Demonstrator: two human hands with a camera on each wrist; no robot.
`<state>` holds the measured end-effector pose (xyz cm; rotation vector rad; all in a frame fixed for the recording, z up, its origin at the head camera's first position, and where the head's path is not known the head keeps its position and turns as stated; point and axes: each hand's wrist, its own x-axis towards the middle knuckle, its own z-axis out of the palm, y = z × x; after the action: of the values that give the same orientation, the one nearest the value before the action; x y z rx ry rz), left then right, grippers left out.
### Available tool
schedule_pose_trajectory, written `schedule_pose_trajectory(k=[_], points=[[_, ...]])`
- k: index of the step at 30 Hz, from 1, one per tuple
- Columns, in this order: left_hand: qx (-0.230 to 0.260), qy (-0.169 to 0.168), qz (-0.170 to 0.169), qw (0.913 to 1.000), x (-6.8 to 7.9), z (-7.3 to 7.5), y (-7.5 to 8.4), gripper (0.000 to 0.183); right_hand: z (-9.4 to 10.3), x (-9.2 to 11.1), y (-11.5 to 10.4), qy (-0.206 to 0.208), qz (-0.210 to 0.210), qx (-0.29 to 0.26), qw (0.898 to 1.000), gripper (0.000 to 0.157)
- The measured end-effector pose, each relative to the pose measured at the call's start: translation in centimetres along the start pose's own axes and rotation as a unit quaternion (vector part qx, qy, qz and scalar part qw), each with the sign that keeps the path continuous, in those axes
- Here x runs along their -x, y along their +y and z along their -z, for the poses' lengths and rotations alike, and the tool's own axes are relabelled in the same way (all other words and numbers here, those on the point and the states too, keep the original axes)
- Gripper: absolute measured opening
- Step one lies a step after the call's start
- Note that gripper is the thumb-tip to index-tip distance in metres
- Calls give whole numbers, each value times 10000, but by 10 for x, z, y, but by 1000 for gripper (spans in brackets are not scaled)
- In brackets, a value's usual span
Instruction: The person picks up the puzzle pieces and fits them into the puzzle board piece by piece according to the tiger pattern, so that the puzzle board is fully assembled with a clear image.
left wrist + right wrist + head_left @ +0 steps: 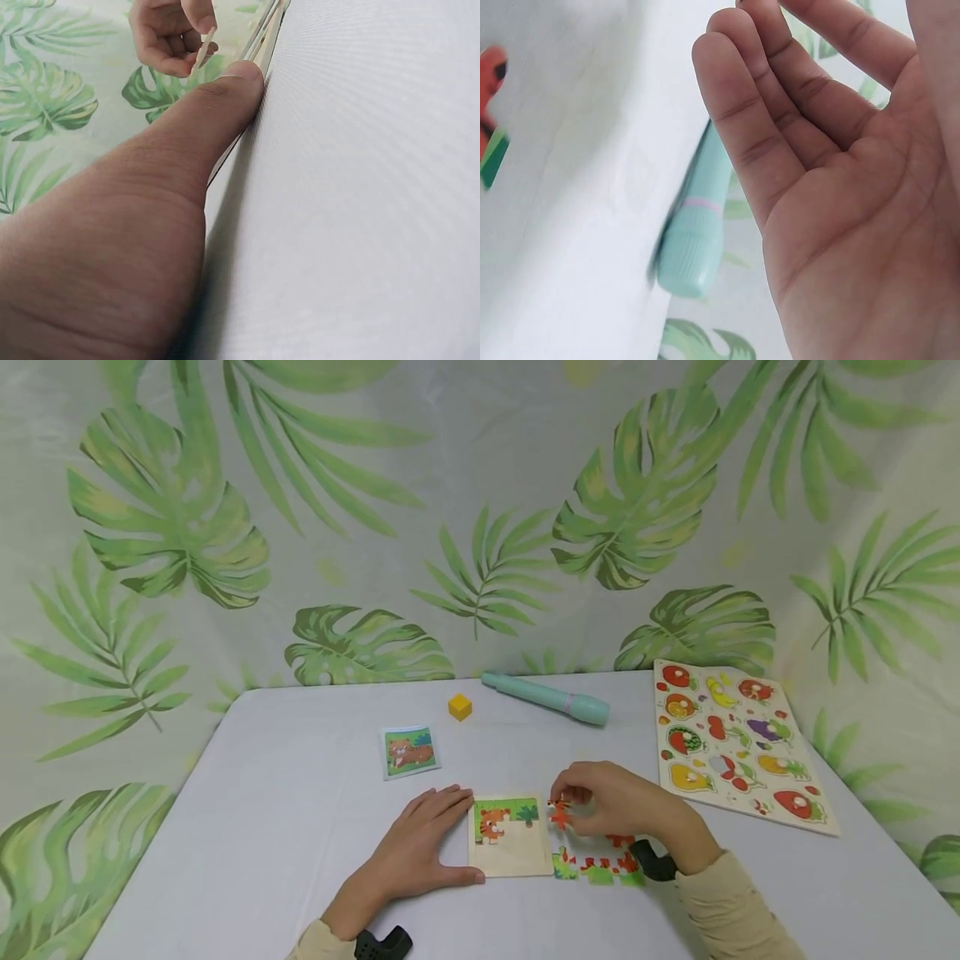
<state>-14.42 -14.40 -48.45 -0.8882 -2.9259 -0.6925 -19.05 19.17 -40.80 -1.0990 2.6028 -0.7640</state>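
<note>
A square wooden puzzle board (513, 857) lies in the middle of the table, with a few pieces of a tiger picture fitted along its top. My left hand (423, 847) rests at the board's left side, fingers extended to its upper corner and thumb (236, 90) touching its lower corner. Just right of the board, my right hand (603, 797) pinches a small puzzle piece (558, 814) between thumb and fingers. The left wrist view shows this piece (202, 51) edge-on. Several loose puzzle pieces (600, 870) lie beneath and beside the right hand, partly hidden by it.
A tiger picture card (409, 752) lies behind the left hand. Farther back are a yellow cube (460, 707) and a mint-green tube-shaped object (547, 696). A fruit puzzle board (738, 739) lies at the right. A leaf-patterned cloth (480, 485) hangs behind the table.
</note>
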Motion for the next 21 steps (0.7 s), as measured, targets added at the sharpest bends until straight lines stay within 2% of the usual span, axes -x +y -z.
schedule_pose_trajectory(k=[10,21], points=[[-17,-23,40,10000,-1,2,2,106,-6,-13,-10,-3,164,114,9998,25],[-20,7,1,10000,-1,1,1,106,-14,-26,-24,-147,5,39,9999,27]])
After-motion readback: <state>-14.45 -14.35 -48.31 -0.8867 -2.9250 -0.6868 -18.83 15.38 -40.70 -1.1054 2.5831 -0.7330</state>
